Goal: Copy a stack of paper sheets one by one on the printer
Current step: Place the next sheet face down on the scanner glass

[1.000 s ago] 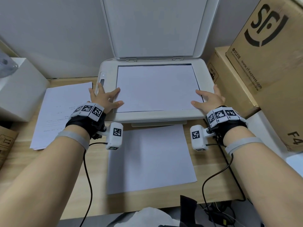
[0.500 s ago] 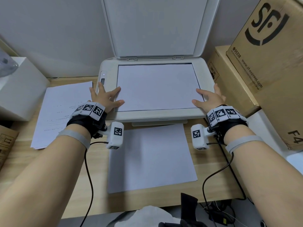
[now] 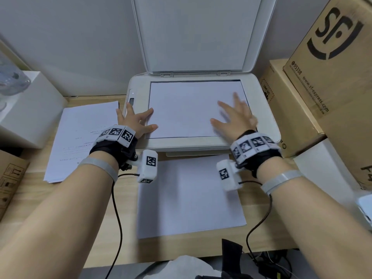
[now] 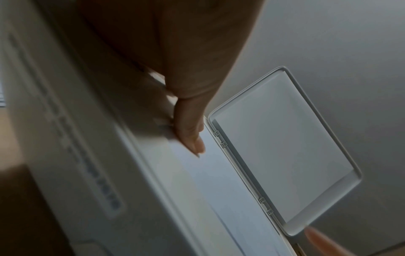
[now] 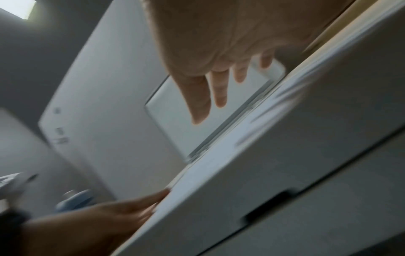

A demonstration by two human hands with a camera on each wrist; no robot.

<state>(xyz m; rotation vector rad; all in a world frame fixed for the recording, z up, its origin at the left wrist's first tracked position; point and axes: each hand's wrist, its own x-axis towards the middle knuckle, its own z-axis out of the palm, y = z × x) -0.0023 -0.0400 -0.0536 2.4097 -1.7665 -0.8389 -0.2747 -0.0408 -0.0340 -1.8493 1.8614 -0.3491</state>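
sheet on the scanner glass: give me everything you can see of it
The sheet is plain white paper, blank on its upper face, lying flat on the printer bed under the raised lid. It nearly fills the glass; a thin dark margin shows along its edges. The left hand rests at its near-left corner, fingertips on the paper. The right hand, blurred, is spread over its right part; contact cannot be told.

A matt white plastic printer is sitting on a pale wood-grain desk. Smooth white paper is lying on its bed: one sheet. Rough brown cardboard boxes are standing beside it, printed in black ink.
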